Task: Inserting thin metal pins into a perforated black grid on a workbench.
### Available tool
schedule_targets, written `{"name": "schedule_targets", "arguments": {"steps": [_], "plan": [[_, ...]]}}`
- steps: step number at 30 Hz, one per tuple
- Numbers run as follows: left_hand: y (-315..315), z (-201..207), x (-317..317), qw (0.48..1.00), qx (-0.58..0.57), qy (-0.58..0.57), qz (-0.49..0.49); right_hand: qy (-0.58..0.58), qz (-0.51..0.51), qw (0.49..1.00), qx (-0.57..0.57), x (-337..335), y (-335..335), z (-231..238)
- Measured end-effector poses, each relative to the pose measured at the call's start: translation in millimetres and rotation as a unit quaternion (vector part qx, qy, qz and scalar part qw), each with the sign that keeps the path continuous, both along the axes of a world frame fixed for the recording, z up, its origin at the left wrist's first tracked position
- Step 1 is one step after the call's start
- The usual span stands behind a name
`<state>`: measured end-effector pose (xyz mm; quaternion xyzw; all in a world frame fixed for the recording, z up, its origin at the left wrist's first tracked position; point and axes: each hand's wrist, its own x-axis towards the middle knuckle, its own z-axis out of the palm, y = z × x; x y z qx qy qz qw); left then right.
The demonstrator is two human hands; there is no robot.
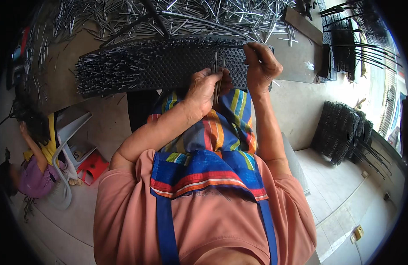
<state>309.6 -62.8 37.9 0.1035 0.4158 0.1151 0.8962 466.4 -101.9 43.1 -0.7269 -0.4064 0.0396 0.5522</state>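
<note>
A long black board [175,70] full of small holes lies across in front of me, above my lap. Dark, thin pieces [109,68] stand packed in its left part, and more line its far edge. My left hand [204,88] is closed around a small bundle of thin metal rods [216,62], held upright over the board's near edge. Over the right end of the board, my right hand [262,68] is raised with thumb and fingers pinched together. Whatever is between those fingertips is too small to make out.
A large heap of loose metal rods [204,17] covers the table behind the board. Stacked black racks [339,130] stand on the floor at right, with more racks [343,53] beyond. At left, a person in purple [38,179] sits by a grey chair [64,176] and a red container [92,168].
</note>
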Motion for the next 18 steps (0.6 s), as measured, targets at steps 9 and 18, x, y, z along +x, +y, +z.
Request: {"name": "schedule_targets", "arguments": {"steps": [9, 18], "plan": [[0, 2, 1, 0.995, 0.084, 0.043, -0.035, -0.046, 0.009, 0.994, -0.101, -8, 10, 8], [3, 0, -1, 0.994, 0.102, 0.041, -0.005, -0.19, 0.062, 0.974, -0.105, -7, 12, 3]]}}
